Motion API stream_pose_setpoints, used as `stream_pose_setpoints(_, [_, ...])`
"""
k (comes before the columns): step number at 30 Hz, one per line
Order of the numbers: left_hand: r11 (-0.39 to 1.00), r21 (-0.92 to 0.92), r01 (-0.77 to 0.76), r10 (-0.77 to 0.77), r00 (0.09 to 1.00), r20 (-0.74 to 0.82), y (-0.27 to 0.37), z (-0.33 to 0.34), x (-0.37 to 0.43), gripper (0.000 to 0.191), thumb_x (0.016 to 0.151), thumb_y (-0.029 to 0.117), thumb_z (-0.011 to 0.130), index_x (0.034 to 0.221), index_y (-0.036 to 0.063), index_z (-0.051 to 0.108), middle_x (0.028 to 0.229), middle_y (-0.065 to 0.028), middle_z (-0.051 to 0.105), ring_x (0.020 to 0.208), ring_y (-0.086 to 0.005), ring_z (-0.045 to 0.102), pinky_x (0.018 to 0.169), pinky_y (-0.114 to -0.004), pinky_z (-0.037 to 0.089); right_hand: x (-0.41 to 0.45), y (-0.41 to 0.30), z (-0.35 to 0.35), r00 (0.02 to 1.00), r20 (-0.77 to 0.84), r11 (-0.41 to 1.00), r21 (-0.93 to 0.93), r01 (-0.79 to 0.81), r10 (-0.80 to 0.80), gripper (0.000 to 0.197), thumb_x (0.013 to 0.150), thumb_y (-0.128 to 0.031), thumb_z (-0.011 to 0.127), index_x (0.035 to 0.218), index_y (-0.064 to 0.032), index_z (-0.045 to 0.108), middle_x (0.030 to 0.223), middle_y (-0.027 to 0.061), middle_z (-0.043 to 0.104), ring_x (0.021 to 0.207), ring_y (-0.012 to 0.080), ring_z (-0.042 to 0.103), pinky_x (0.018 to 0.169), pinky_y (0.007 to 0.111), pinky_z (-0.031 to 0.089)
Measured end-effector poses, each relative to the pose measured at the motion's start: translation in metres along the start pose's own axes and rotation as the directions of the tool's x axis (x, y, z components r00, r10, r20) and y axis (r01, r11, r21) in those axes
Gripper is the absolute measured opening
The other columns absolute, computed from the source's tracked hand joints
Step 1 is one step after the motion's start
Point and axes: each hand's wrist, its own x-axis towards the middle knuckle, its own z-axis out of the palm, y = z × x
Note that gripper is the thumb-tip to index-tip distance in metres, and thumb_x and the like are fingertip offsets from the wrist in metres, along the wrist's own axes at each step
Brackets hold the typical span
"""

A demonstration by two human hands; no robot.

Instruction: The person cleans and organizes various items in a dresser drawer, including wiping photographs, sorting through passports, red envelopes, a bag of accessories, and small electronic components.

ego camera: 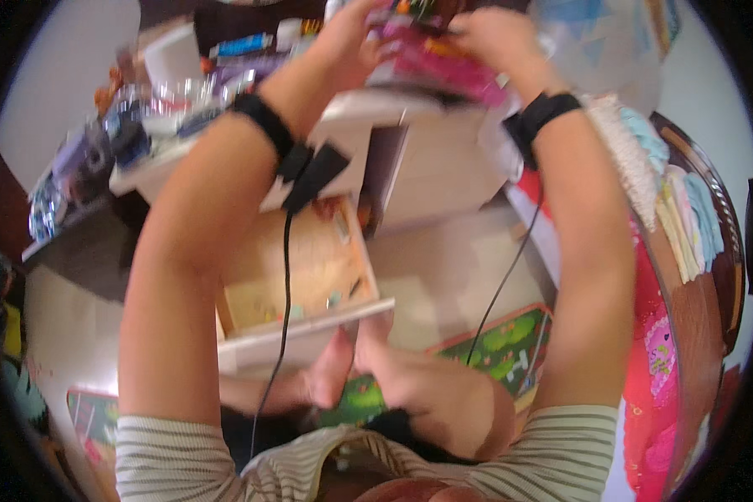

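Both of my hands reach forward to a bright pink thing [442,66], perhaps plastic, with orange and green bits on it; motion blur hides its exact kind. My left hand [357,44] is at its left side, fingers partly hidden and smeared. Curled at its upper right edge, my right hand [502,34] appears to grip it. Below them stands a pale cabinet [445,163]. An open wooden drawer [282,251] juts out toward me, with a few small items scattered on its bottom near the front.
Clutter with a blue box [241,45] and clear plastic packaging [169,100] covers the left surface. On the right lie folded clothes [690,219] and a red cloth [649,401]. A green patterned mat [496,342] is on the floor. Black cables [285,276] hang from my wristbands.
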Motion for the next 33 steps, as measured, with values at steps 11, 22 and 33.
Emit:
stream_pose_setpoints(11, [0.994, -0.085, 0.075, -0.077, 0.997, -0.015, 0.015, -0.018, -0.070, 0.059, 0.083, 0.025, 0.053, 0.128, -0.0030, 0.029, 0.145, -0.0241, 0.013, 0.134, -0.0326, 0.019, 0.104, -0.041, 0.028, -0.028, -0.007, -0.030, 0.996, -0.086, 0.997, 0.074, -0.002, 0.008, 0.044, 0.075, -0.050, 0.060, 0.087, -0.0081, 0.062, 0.085, 0.0154, 0.062, 0.084, 0.0338, 0.059, 0.069, 0.042, 0.046])
stream_pose_setpoints(22, [0.941, -0.170, 0.292, -0.275, 0.954, 0.116, 0.009, -0.071, -0.212, 0.050, 0.092, 0.031, 0.036, 0.132, 0.0002, 0.035, 0.128, -0.0164, 0.048, 0.118, -0.0278, 0.047, 0.097, -0.036, 0.039, -0.138, -0.072, -0.053, 0.803, -0.595, 0.826, 0.433, 0.362, -0.040, 0.026, 0.078, -0.020, 0.065, 0.098, -0.0045, 0.064, 0.089, 0.0129, 0.065, 0.078, 0.0267, 0.063, 0.068, 0.032, 0.050])
stream_pose_setpoints(33, [0.725, -0.195, 0.660, -0.686, 0.668, -0.290, -0.124, -0.100, -0.266, 0.052, 0.087, 0.011, 0.050, 0.132, -0.0065, 0.030, 0.120, -0.0210, 0.048, 0.100, -0.0275, 0.056, 0.083, -0.034, 0.049, -0.183, -0.179, 0.123, 0.936, 0.262, 0.604, 0.793, -0.071, -0.234, 0.024, 0.081, -0.028, 0.056, 0.075, -0.0058, 0.062, 0.073, 0.0154, 0.062, 0.067, 0.0346, 0.060, 0.060, 0.042, 0.048])
